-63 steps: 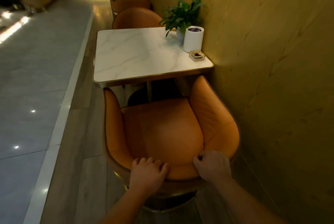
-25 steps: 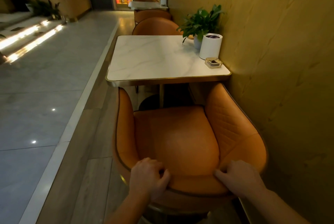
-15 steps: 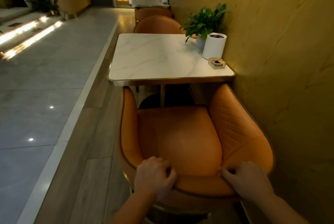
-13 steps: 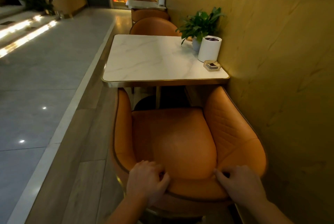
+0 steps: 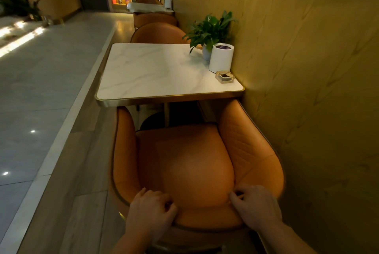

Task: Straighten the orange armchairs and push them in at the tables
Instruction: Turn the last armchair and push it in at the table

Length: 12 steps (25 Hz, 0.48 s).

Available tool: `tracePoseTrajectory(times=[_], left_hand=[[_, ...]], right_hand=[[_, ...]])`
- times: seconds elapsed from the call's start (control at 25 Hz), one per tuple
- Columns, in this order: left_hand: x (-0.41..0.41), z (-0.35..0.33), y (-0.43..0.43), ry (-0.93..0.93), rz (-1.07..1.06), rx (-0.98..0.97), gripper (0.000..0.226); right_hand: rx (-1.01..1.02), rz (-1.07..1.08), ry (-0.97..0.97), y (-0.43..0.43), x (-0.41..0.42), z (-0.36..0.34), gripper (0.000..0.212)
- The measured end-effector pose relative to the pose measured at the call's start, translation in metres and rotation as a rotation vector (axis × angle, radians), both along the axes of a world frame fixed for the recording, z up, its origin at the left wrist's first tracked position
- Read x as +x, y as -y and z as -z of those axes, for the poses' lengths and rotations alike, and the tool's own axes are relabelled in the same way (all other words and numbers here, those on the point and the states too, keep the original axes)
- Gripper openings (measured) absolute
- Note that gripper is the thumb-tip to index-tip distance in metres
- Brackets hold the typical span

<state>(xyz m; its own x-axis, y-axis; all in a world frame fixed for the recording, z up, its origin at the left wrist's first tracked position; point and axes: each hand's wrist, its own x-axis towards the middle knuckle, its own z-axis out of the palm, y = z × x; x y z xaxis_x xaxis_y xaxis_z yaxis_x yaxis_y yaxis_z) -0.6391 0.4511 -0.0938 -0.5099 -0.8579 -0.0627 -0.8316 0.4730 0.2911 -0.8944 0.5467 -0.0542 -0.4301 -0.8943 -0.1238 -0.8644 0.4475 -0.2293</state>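
Observation:
An orange armchair (image 5: 184, 159) stands right in front of me, facing a white marble table (image 5: 155, 73) with a gold rim. Both armrest tips sit just under the table's near edge. My left hand (image 5: 150, 210) grips the top of the backrest on the left, fingers curled over the rim. My right hand (image 5: 255, 206) grips the backrest top on the right. Beyond the table a second orange armchair (image 5: 158, 33) shows its back, and a third (image 5: 154, 19) stands behind that one.
The yellow wall (image 5: 307, 89) runs close along the chair's right side. On the table by the wall stand a potted plant (image 5: 209, 32), a white cylinder (image 5: 221, 58) and a small glass ashtray (image 5: 224, 76). A tiled aisle (image 5: 41, 89) lies to the left, another table (image 5: 147, 7) farther back.
The armchair has slid forward toward the table, so its armrest tips now reach under the table edge. Both hands have kept their grip on the backrest.

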Motion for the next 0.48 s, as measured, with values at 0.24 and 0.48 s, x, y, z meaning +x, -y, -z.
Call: tracePoseTrajectory(times=[0.24, 0.48], left_hand=[[-0.001, -0.005, 0.004, 0.052, 0.022, 0.15, 0.05], [-0.002, 0.002, 0.01, 0.121, 0.071, 0.242, 0.07]], right_hand=[[0.011, -0.002, 0.014, 0.001, -0.001, 0.007, 0.048], [0.0, -0.007, 0.006, -0.001, 0.0, 0.008, 0.046]])
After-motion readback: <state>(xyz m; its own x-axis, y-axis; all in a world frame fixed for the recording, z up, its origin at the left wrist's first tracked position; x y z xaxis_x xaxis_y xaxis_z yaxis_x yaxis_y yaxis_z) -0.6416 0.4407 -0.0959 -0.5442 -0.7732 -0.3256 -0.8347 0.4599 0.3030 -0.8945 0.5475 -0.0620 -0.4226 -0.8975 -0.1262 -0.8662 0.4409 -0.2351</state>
